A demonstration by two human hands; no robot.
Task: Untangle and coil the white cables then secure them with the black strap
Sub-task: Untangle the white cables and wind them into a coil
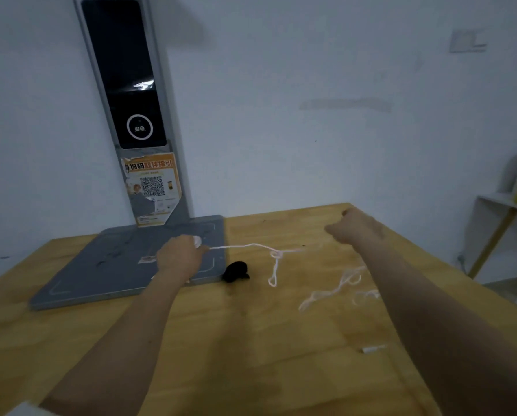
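A thin white cable [252, 245] is stretched in the air between my two hands, with a knot and a hanging loop near its middle. My left hand [179, 256] is closed around a small coil of that cable above the grey base plate. My right hand [353, 226] is a fist farther right and back, pulling the blurred far end. More loose white cable [335, 289] lies tangled on the wooden table [251, 340] under my right forearm, with a white plug end [371, 349] nearer me. The rolled black strap [235, 271] lies on the table between my hands.
A grey base plate [110, 265] with a tall upright scanner column [131, 115] stands at the back left against the wall. The table's right edge runs diagonally past my right arm. A small white side table [491, 223] with orange objects stands at the far right.
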